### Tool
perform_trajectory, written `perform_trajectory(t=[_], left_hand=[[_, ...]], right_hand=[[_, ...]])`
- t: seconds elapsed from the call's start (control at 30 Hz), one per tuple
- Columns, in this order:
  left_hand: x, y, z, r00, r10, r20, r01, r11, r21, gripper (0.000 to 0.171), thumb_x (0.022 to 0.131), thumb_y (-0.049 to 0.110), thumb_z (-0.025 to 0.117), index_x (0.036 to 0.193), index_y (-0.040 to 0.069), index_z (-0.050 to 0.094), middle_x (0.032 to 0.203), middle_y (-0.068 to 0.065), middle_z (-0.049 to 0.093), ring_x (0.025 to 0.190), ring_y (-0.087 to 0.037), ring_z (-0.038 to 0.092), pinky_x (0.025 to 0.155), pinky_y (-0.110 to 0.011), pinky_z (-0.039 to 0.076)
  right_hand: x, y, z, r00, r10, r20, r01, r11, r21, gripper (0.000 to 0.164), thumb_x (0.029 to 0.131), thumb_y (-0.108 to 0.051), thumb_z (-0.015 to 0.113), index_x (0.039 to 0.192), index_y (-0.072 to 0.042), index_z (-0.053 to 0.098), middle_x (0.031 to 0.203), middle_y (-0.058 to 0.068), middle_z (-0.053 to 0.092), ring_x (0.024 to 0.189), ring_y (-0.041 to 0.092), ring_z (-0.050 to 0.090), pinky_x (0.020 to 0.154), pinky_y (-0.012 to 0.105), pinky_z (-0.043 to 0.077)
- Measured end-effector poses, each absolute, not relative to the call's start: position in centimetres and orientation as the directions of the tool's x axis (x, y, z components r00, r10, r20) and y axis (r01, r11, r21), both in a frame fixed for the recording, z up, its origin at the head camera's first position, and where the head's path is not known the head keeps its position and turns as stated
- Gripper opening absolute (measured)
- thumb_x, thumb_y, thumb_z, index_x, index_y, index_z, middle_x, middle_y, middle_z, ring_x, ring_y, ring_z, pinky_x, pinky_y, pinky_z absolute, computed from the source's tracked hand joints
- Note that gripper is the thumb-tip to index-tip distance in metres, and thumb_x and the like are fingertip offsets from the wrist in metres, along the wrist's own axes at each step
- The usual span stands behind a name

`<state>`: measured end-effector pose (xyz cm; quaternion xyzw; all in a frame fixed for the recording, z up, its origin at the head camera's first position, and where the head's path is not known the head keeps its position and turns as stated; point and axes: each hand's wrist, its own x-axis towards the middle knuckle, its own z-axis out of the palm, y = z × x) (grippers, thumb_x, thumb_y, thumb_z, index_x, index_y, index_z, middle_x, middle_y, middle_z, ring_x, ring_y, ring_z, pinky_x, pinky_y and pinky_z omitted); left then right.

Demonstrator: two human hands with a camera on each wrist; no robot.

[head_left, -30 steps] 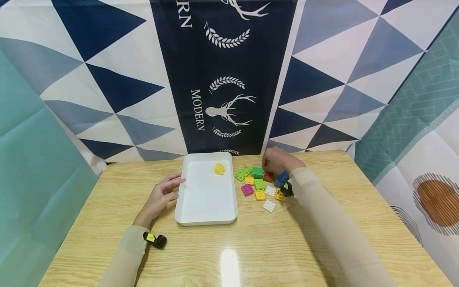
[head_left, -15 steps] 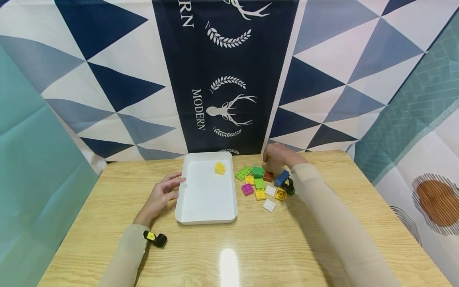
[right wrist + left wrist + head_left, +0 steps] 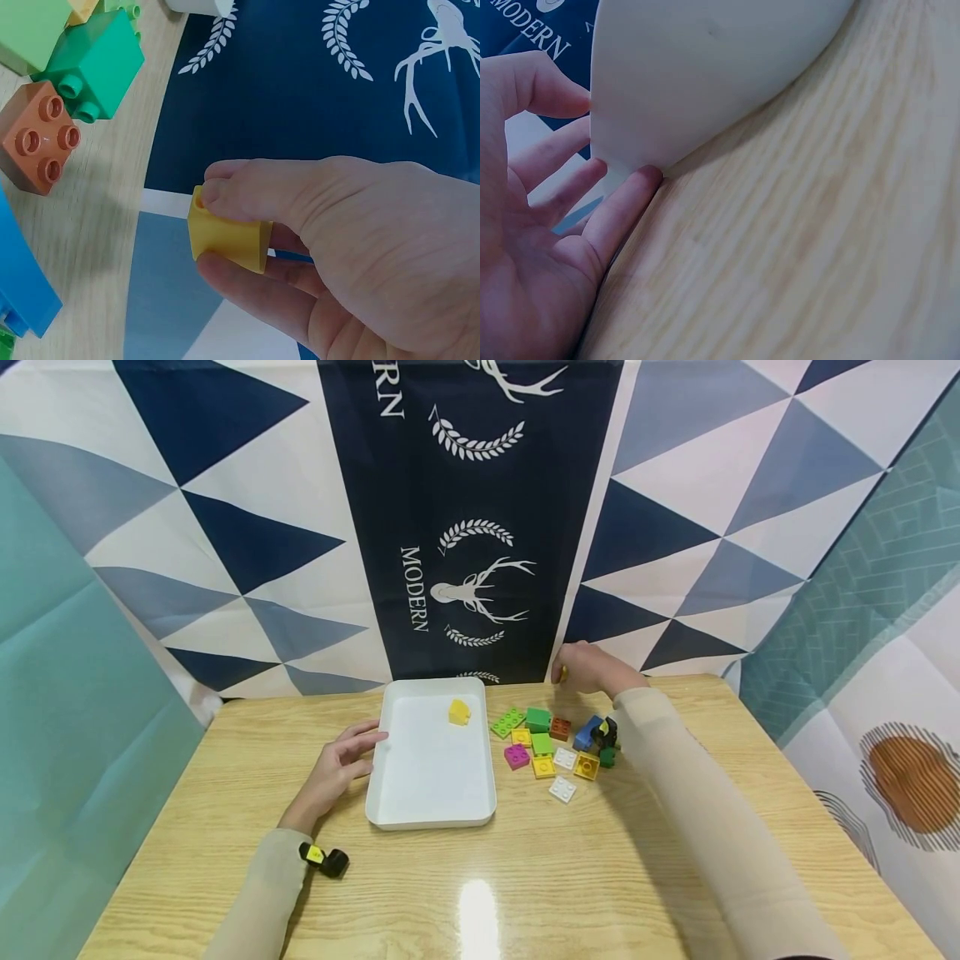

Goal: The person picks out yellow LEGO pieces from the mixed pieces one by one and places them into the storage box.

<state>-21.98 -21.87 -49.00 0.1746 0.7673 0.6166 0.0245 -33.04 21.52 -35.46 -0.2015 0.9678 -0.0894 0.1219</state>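
My right hand (image 3: pixel 588 668) is raised over the table's back edge. Between thumb and fingers it pinches a small yellow toy brick (image 3: pixel 229 238), seen best in the right wrist view. A white tray (image 3: pixel 431 781) lies to the left of the pile, with one yellow brick (image 3: pixel 459 712) near its back right corner. At the tray's left side rests my left hand (image 3: pixel 339 768), fingers loosely extended. In the left wrist view, its fingertips (image 3: pixel 649 175) touch the tray's outer wall and bottom edge.
Right of the tray lie several toy bricks, among them a brown brick (image 3: pixel 560 729), a green brick (image 3: pixel 537 720), a magenta brick (image 3: pixel 517 757), a blue brick (image 3: pixel 587 733) and a white brick (image 3: pixel 562 789). A patterned cloth (image 3: pixel 480 527) hangs directly behind the table.
My right hand has moved up and slightly back from the pile with the yellow brick, uncovering the brown brick and a dark green one. The left hand and tray stay put.
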Motion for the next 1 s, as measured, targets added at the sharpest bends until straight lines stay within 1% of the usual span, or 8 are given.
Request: perform_trajectory(t=[0.23,0.57,0.8,1.0], left_hand=[[-21.9,-21.9,-49.0,-0.934,0.302,0.191,0.248,0.162,0.955,0.046,0.088,-0.010,0.057,0.134,-0.003,0.061,0.156,-0.018,0.040,0.140,-0.037,0.044,0.104,-0.011,0.040],[-21.9,-21.9,-48.9,-0.937,0.302,0.178,0.235,0.164,0.958,0.046,0.089,-0.009,0.057,0.134,-0.001,0.061,0.156,-0.017,0.040,0.140,-0.037,0.044,0.102,-0.010,0.041],[-22.0,-21.9,-48.9,-0.933,0.308,0.187,0.244,0.160,0.956,0.046,0.088,-0.009,0.057,0.134,-0.003,0.061,0.156,-0.018,0.040,0.140,-0.037,0.043,0.103,-0.011,0.041],[-21.9,-21.8,-48.8,-0.937,0.301,0.180,0.238,0.170,0.956,0.046,0.088,-0.009,0.057,0.133,-0.002,0.061,0.156,-0.017,0.040,0.140,-0.036,0.043,0.103,-0.010,0.041]], right_hand=[[-33.1,21.4,-35.7,-0.880,-0.427,-0.210,-0.385,0.898,-0.213,0.024,0.086,0.004,0.071,0.107,-0.006,0.078,0.115,0.016,0.074,0.107,0.033,0.066,0.099,0.052,0.055],[-32.8,20.8,-35.5,-0.880,-0.435,-0.190,-0.398,0.895,-0.203,0.022,0.086,0.002,0.071,0.104,-0.007,0.079,0.116,0.015,0.073,0.111,0.034,0.064,0.100,0.053,0.053],[-32.8,20.2,-35.5,-0.880,-0.431,-0.199,-0.390,0.896,-0.214,0.021,0.085,0.001,0.072,0.104,-0.007,0.078,0.114,0.014,0.072,0.105,0.032,0.062,0.099,0.050,0.054],[-32.7,19.5,-35.5,-0.876,-0.442,-0.193,-0.401,0.890,-0.218,0.020,0.086,-0.001,0.072,0.103,-0.008,0.079,0.115,0.013,0.071,0.107,0.031,0.058,0.100,0.051,0.052]])
